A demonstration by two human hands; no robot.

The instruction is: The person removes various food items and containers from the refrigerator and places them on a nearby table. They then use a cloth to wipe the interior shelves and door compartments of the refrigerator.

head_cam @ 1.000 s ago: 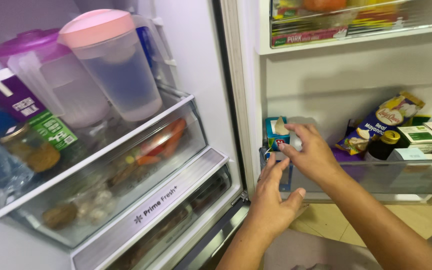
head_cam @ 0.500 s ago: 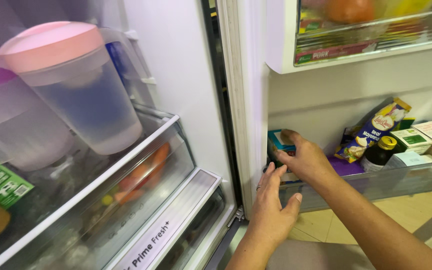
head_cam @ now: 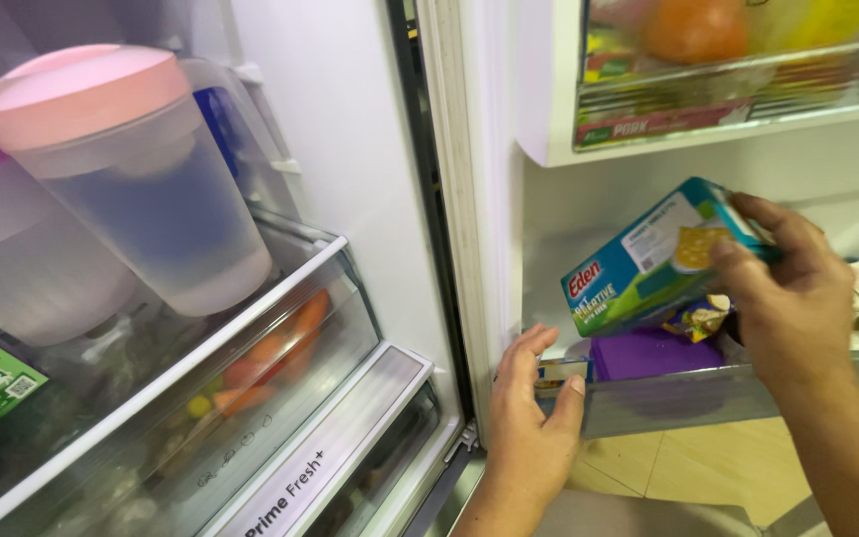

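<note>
Box: a flat rectangular carton (head_cam: 648,261), teal with a green band along its lower side and a white label panel with a yellow patch near the top; it is tilted, its left end low.
Where the box is: in the air above the left end of the door shelf (head_cam: 688,398), clear of the purple tub (head_cam: 648,353) below it.
Right hand: the right hand (head_cam: 787,288) is clamped on the box's right end, fingers over the top edge, thumb across the front.
Left hand: the left hand (head_cam: 534,418) rests on the shelf's left corner, fingers loosely spread, thumb against the clear front rail, holding nothing; it sits below and left of the box.
Nearby: a small yellow packet (head_cam: 698,316) just under the box.
Fridge interior: a pink-lidded pitcher (head_cam: 126,169) on the glass shelf, well apart to the left.
</note>
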